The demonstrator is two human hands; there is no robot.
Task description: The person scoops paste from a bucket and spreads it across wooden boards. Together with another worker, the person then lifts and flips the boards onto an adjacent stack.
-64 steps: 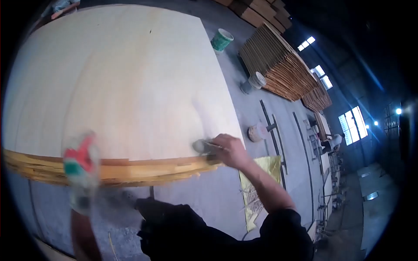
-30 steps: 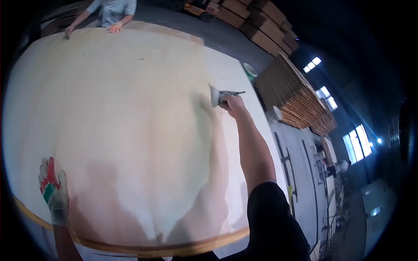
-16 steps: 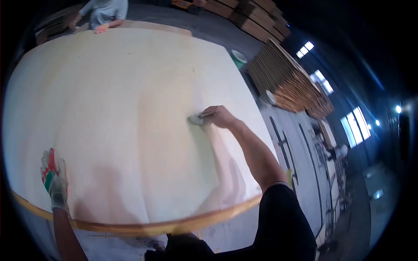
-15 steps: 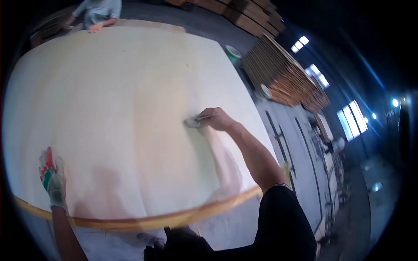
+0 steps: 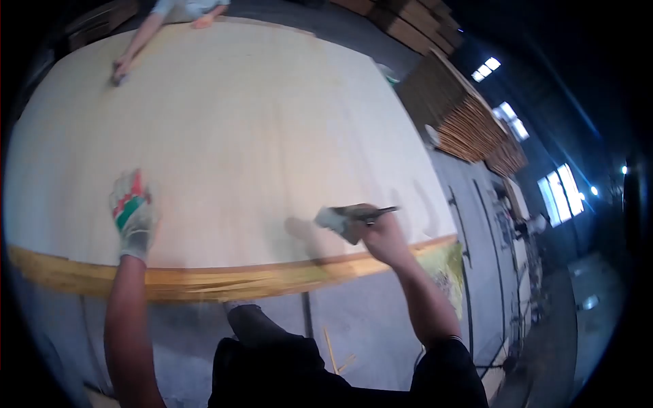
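Wood (image 5: 224,149), a big, flat, pale sheet, fills the left and middle of the head view. Right of the middle, the bare right hand (image 5: 384,238) has its grip closed on a flat grey scraper (image 5: 335,219). At left, the white, red and green gloved left hand (image 5: 135,214) has its grip spread, holding nothing. If the scraper tips, its corner could scratch the wood.

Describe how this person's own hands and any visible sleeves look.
The left hand wears a greyish-white glove with red and green patches. The right hand is ungloved; on that side a short black sleeve shows, with a thin pale line at its hem.
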